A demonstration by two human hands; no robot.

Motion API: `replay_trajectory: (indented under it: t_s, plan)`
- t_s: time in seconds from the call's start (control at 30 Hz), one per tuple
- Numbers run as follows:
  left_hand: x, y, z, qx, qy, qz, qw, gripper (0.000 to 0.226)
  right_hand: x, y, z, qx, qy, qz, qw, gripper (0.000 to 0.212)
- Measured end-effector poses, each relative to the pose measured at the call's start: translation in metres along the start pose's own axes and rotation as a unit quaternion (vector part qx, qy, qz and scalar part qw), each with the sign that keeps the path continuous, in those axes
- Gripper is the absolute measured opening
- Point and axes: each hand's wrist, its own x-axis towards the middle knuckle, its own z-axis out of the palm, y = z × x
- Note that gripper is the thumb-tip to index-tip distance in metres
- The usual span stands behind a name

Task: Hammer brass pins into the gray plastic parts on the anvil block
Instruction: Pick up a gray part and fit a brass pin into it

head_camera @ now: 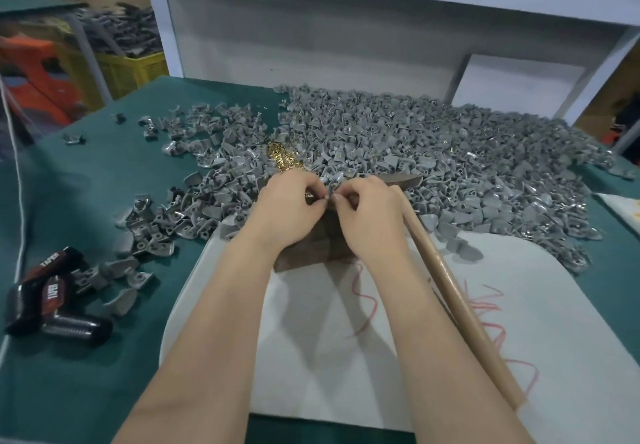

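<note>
While curled fingertips (319,200) are meeting over the block (304,256), the left hand (289,206) and right hand (369,215) are pinching a small piece (328,197) — black packets (52,289) are showing "TAPER".

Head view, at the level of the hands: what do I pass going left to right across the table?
From the left: white cord → loose gray parts → left hand → right hand → hammer handle → big pile of gray parts → white sheet at the right edge.
</note>
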Motion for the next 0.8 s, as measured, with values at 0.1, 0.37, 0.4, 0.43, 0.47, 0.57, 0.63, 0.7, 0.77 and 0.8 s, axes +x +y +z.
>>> replay_trajectory:
  t_s: [0.1, 0.37, 0.4, 0.43, 0.47, 0.57, 0.63, 0.7, 0.77, 0.8]
  plan:
    - [0.0006, 0.0023, 0.0012, 0.014, 0.009, 0.007, 1.0, 0.006, 0.0, 0.0001, -0.0008, 0.003, -0.008, -0.001, 1.0, 0.014]
    - [-0.0006, 0.0054, 0.0025, 0.032, 0.017, 0.02, 0.999, 0.005, 0.0036, 0.0011, -0.0006, -0.008, -0.012, -0.004, 1.0, 0.015]
    - [-0.0005, 0.0057, 0.0026, 0.032, 0.017, 0.02, 0.999, 0.005, 0.0042, 0.0014, -0.0001, -0.011, -0.014, -0.004, 1.0, 0.016]
    - [-0.0008, 0.0062, 0.003, 0.032, 0.017, 0.019, 0.999, 0.006, 0.0043, 0.0019, 0.0007, -0.014, -0.014, -0.005, 1.0, 0.016]
    - [-0.0009, 0.0064, 0.0031, 0.032, 0.016, 0.018, 0.999, 0.006, 0.0044, 0.0026, 0.0014, -0.015, -0.013, -0.006, 1.0, 0.016]
    - [-0.0009, 0.0054, 0.0031, 0.027, 0.013, 0.014, 0.999, 0.006, 0.0036, 0.0048, 0.0032, -0.008, 0.001, -0.013, 1.0, 0.013]
    - [-0.0006, 0.0043, 0.0028, 0.024, 0.011, 0.01, 1.0, 0.006, 0.003, 0.0056, 0.0043, 0.002, 0.009, -0.013, 1.0, 0.011]
    - [-0.0002, 0.0037, 0.0025, 0.022, 0.009, 0.005, 1.0, 0.006, 0.0028, 0.0068, 0.0051, 0.023, 0.009, -0.009, 1.0, 0.011]
    - [-0.0004, 0.0036, 0.0029, 0.017, 0.008, 0.0, 1.0, 0.006, 0.0017, 0.008, 0.0036, 0.043, 0.002, -0.007, 0.999, 0.013]
    - [-0.0004, 0.0037, 0.0031, 0.017, 0.008, -0.001, 1.0, 0.005, 0.0016, 0.0091, 0.0028, 0.043, 0.0, -0.01, 0.999, 0.015]
